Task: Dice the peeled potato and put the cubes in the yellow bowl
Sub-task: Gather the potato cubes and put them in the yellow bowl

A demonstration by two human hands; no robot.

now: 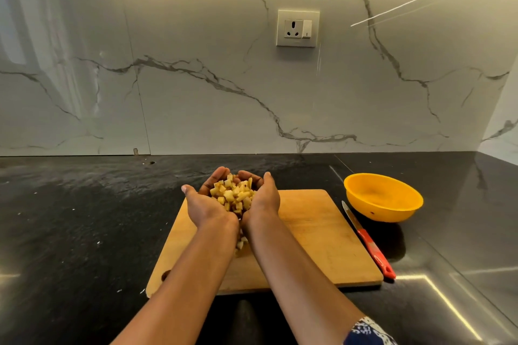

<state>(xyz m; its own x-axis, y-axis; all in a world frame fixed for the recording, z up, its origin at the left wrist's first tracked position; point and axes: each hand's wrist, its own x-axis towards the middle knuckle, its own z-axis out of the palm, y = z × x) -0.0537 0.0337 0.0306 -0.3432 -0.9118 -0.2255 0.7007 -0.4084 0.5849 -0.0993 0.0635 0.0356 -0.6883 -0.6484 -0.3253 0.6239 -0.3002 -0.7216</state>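
Chopping board (322,246), near middle of the surface (84,218): stray cubes (241,244) show under the wrists, lying or falling, cannot tell. Risk: more may leak through the gap at the heels of the palms during the carry. Over the board's far edge: left hand (206,202) and right hand (262,196), pressed together, fingers curled around heaped potato cubes (232,193). Knife (370,244), along the board's right edge; a crossing forearm could knock it. Yellow bowl (392,213), past the far right corner: no cubes visible inside.
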